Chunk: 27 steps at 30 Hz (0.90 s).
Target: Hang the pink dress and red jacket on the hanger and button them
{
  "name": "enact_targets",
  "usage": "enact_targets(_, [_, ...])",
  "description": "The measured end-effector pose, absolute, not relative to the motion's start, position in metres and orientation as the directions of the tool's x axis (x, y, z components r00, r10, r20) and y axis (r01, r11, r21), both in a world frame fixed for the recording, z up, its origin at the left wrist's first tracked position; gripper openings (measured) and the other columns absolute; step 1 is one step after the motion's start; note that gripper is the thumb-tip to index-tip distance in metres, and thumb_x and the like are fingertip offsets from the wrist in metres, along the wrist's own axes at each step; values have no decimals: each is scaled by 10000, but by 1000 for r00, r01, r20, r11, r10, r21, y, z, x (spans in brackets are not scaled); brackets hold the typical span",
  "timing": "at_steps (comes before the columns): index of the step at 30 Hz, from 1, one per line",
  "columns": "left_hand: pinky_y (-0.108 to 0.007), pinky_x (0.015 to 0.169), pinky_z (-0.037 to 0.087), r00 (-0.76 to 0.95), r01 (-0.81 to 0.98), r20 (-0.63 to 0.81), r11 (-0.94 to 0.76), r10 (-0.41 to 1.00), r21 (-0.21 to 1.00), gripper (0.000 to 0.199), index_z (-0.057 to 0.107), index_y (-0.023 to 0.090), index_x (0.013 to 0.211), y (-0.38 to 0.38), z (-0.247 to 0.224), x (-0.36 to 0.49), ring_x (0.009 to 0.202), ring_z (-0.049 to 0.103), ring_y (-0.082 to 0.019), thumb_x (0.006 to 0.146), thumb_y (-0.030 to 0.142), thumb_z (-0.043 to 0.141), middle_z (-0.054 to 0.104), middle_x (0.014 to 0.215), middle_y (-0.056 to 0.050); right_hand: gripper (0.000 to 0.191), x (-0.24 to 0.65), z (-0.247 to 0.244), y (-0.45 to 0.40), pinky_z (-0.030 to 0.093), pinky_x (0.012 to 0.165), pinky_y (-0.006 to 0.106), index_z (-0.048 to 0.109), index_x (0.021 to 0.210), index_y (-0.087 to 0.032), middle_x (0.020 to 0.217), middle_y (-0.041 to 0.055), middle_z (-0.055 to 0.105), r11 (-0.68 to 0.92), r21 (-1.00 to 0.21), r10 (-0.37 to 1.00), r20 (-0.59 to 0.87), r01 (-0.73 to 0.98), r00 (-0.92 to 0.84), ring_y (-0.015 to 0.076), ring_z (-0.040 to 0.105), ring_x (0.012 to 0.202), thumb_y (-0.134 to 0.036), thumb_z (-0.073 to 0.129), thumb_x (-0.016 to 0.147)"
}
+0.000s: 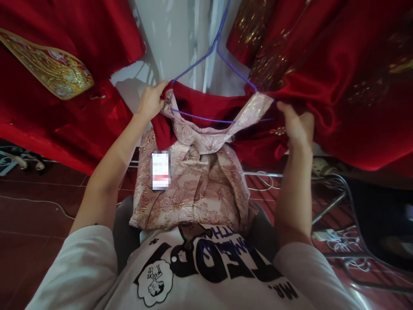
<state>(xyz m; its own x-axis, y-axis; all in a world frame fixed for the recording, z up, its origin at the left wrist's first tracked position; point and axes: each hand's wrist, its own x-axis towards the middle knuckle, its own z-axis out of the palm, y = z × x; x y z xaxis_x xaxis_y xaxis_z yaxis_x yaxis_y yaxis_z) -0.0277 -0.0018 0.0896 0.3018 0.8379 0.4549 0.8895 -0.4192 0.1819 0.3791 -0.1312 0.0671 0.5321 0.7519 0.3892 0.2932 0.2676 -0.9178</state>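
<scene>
A pink brocade dress (190, 202) with a gold floral pattern lies over my lap, its neckline raised in front of me. Dark red fabric (209, 101) shows inside and behind the neckline. A thin purple hanger (196, 64) runs through the shoulders, its lower bar crossing the neck opening. My left hand (151, 101) pinches the dress at the left shoulder, by the hanger's end. At the other shoulder, my right hand (298, 127) is closed at the garment's edge, thumb on top, fingers partly hidden. A phone with a lit screen (160, 170) rests on the brocade.
Red garments with gold embroidery hang at the left (64, 69) and right (348, 86). A pale wall or curtain (174, 38) stands behind the hanger. A black metal-framed chair (377, 215) is at the right, near tangled white cables (342, 241). Shoes (27, 161) lie at far left.
</scene>
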Motion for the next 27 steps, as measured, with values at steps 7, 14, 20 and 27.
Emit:
enact_targets(7, [-389,958,417,246,876,437,-391,865,281,480,583,303,1342,-1,84,-21,1230,620,-240,1074,606,325,744,1178,-81,139,343,101,-166,547,1017,378,745,858,-211,930,-12,766,544,-763,696,643,348,321,161,710,928,-150,703,740])
enact_targets(14, [-409,907,463,271,869,507,-435,819,238,435,652,362,1303,-8,84,-21,1083,703,-289,1037,524,348,760,1142,-97,100,324,119,-200,558,902,377,755,921,-221,961,13,758,588,-623,628,754,516,194,164,682,868,-215,706,834])
enact_targets(20, [-389,907,471,285,895,522,-418,804,155,454,623,272,1364,-16,83,-29,1036,689,-267,1080,490,343,763,1089,-86,544,344,111,-201,471,1093,607,663,1156,-242,1176,66,724,79,-522,778,565,849,275,353,668,1180,-145,878,666])
enact_targets(27, [-407,972,450,254,893,486,-396,836,215,421,630,313,1355,-21,85,-32,1152,676,-290,1070,498,380,752,1173,-92,608,349,91,-166,488,1054,526,481,1105,-219,1241,122,574,77,-522,608,699,850,375,294,608,1132,67,581,577])
